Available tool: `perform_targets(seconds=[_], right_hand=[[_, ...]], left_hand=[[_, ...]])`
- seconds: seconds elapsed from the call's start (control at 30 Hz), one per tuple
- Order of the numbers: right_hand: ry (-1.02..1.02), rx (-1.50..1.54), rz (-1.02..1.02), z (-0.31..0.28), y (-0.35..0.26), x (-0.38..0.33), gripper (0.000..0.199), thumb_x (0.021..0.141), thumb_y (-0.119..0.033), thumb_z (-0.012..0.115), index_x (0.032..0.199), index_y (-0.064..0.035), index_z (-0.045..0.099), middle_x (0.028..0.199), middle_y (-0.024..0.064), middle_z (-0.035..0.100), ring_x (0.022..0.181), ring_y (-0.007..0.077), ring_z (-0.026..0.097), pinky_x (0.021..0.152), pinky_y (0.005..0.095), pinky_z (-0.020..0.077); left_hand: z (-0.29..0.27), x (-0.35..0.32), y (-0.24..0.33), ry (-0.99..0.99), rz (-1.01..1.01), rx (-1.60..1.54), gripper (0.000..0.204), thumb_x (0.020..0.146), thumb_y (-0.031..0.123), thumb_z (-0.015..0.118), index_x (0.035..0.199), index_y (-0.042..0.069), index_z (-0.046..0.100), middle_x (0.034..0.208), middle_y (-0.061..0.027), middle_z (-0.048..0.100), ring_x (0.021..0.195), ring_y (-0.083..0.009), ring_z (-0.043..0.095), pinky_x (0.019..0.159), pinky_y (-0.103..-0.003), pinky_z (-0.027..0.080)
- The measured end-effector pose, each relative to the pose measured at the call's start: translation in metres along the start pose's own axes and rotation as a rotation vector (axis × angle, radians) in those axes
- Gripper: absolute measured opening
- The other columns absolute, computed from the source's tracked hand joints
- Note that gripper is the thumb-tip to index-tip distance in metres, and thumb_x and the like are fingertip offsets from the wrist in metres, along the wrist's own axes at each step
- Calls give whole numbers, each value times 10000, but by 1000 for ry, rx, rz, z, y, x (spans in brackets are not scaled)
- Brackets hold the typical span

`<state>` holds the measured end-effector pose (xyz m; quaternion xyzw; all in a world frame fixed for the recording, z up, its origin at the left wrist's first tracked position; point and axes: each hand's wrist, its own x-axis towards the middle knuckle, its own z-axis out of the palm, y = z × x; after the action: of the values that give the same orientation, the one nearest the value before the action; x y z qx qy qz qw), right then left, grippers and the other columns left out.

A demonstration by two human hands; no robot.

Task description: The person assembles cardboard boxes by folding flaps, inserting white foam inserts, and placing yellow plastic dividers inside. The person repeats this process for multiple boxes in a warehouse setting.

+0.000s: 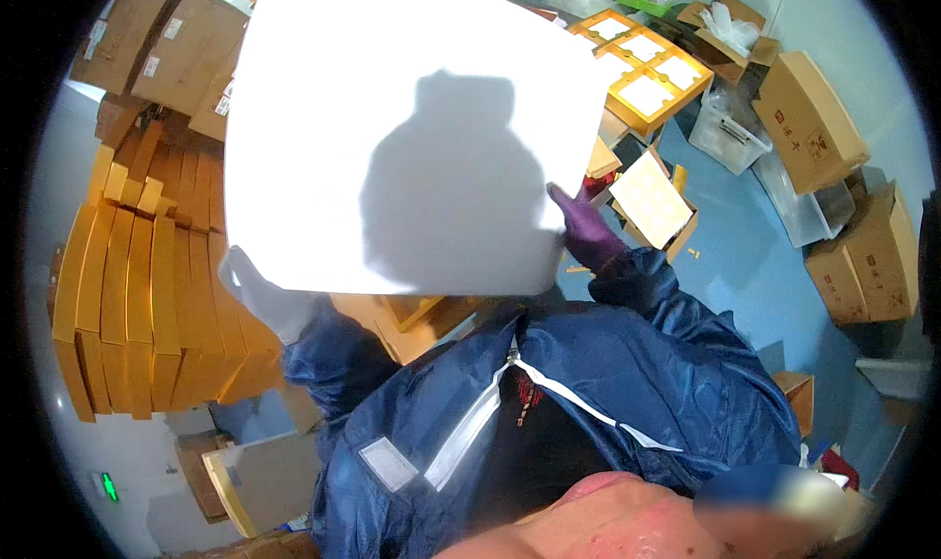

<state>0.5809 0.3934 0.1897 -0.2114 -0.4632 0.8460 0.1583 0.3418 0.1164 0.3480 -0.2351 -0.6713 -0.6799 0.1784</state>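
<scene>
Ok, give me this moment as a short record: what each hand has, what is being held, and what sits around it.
held item: large white flat sheet, raised in front of the camera, a shadow across it
left hand: white glove, gripping the sheet's lower left corner
right hand: purple glove, gripping the sheet's right edge
left of sheet: stacked yellow flat boxes
right of sheet: open yellow trays with white inserts, brown cartons, on a blue floor

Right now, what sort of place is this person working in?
Probably a packing or storage room. Yellow flat boxes stand stacked in rows at left, brown cartons line the blue floor, and open trays lie beyond. The left hand and right hand hold up a white sheet.
</scene>
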Motion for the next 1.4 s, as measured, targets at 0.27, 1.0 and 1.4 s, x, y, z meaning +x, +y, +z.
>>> perform_targets(seconds=[0.27, 1.0, 1.4], right_hand=[[-791, -521, 383, 54, 55, 15, 543, 964, -394, 647, 1350, -22, 559, 1310, 163, 601, 1131, 216, 600, 1011, 322, 464], [189, -684, 341, 4, 107, 197, 580, 993, -431, 577, 1367, 9, 522, 1293, 123, 595, 1186, 214, 521, 1065, 339, 394], [170, -884, 301, -42, 130, 184, 577, 1051, -402, 467, 1400, 57, 483, 1413, 128, 527, 1291, 218, 482, 1118, 338, 338]], left_hand=[[-20, 86, -161, -87, -694, -571, 610, 996, 466, 520, 1381, -6, 500, 1341, -182, 550, 1130, -288, 590, 946, -403, 509], [-30, 61, -564, -287, -716, 252, 394, 924, 382, 624, 1027, 4, 667, 922, -145, 682, 817, -317, 621, 792, -429, 478], [32, 105, -525, -516, -487, 492, 387, 980, 342, 527, 1114, 3, 657, 1152, -249, 647, 1066, -404, 605, 943, -450, 473]])
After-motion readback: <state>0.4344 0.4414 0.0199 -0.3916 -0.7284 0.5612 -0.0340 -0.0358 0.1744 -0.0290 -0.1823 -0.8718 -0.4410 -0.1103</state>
